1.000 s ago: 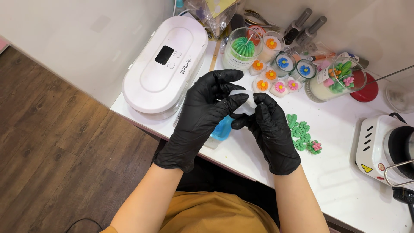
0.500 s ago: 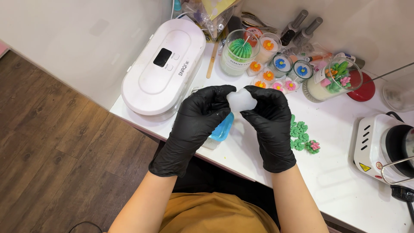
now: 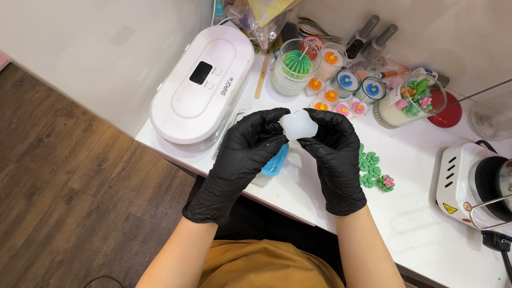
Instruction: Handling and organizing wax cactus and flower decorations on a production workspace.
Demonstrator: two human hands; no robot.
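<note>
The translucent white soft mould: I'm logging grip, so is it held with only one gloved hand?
No, both the left hand and right hand pinch the translucent white soft mould.

- I see a small dark rectangular screen (image 3: 201, 72) set into the lid of the white oval machine (image 3: 202, 85) at the table's far left, with grey lettering printed just beside it on the lid.
- A white label with dark print wraps the glass candle jar (image 3: 290, 66) that holds a green cactus shape, just right of the machine.
- A small yellow triangular warning sticker (image 3: 449, 208) sits on the near corner of the white hot plate (image 3: 472, 184) at the right edge.
- A crumpled clear plastic bag (image 3: 256, 18) with yellow inside lies at the table's far edge, behind the machine.
</note>
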